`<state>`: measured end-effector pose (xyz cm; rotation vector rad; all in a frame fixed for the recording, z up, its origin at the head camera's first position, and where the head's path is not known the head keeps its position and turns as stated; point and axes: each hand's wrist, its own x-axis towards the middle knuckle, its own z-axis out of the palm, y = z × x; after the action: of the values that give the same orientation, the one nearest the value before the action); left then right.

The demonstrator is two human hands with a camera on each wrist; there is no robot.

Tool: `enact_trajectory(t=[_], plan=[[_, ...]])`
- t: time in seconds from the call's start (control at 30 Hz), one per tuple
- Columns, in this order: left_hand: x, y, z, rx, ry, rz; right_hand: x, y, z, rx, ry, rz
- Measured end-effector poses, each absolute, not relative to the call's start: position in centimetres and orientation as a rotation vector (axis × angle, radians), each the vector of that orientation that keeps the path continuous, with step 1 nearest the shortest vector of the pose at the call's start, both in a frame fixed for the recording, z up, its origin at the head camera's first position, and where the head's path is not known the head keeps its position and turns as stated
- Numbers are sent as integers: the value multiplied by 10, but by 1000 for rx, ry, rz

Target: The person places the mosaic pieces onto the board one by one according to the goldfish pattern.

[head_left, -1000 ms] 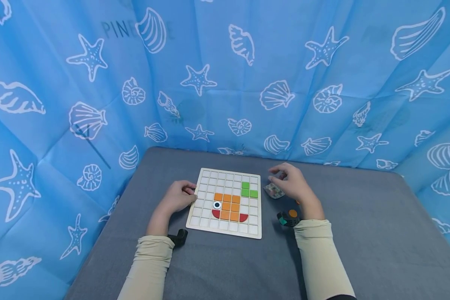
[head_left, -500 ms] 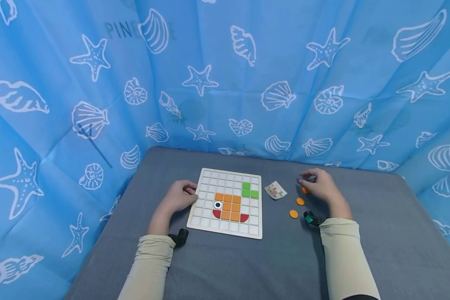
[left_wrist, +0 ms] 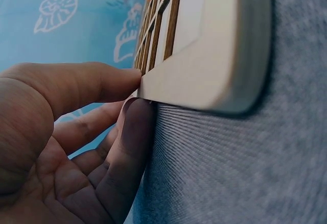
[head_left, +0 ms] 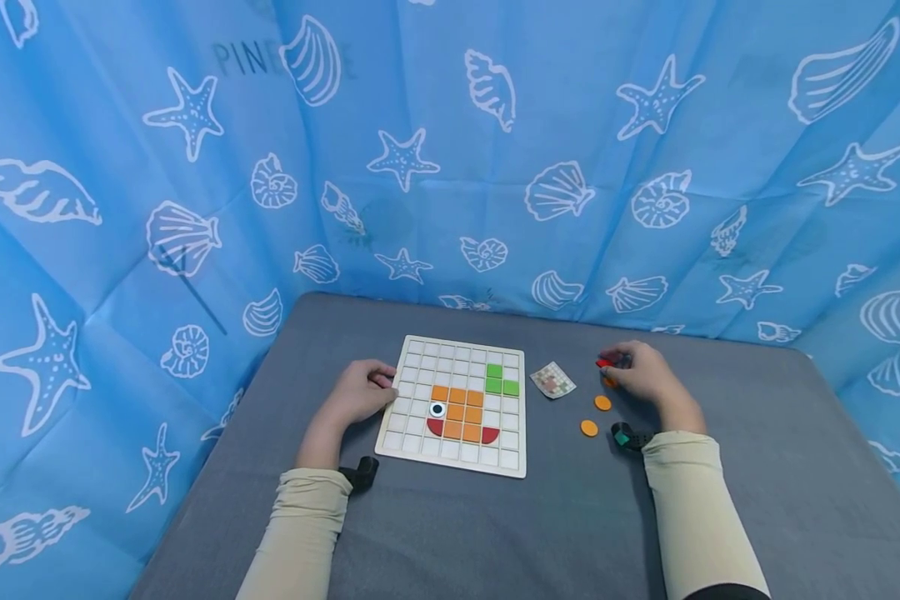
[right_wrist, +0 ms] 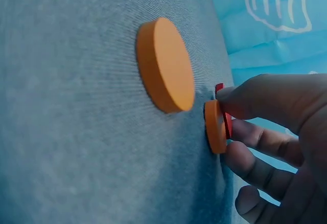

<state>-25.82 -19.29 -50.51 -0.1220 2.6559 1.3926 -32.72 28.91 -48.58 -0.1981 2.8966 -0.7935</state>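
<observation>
My left hand [head_left: 356, 392] pinches the left edge of a white gridded puzzle board [head_left: 465, 468]; in the left wrist view the thumb lies on its rim [left_wrist: 184, 89] and a finger beneath. Orange square tiles [head_left: 455, 413], an eye tile [head_left: 437, 409], red rounded tiles [head_left: 490, 435] and green tiles [head_left: 493, 385] sit in the grid. Over at the right, my right hand [head_left: 642, 372] pinches a small red piece [right_wrist: 228, 127] between thumb and fingers, just over an orange disc [right_wrist: 212, 127]. The red piece's full shape is hidden by the fingers.
Two more orange discs, a middle one [head_left: 603, 403] and a nearer one [head_left: 588, 428], lie left of the right wrist. A small picture card [head_left: 553, 380] lies between board and discs. A blue shell-print curtain [head_left: 435, 208] hangs behind the grey table [head_left: 480, 542].
My right hand has moved right from above the card to the farthest orange disc, uncovering the card and discs. A red piece now shows at its fingertips. My left hand stays at the board.
</observation>
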Motion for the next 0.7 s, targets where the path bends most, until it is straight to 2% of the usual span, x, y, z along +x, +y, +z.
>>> enact_trajectory(t=[0.7], plan=[[-254, -192, -499, -77, 2622, 1444, -322, 281, -482, -85, 2926, -772]])
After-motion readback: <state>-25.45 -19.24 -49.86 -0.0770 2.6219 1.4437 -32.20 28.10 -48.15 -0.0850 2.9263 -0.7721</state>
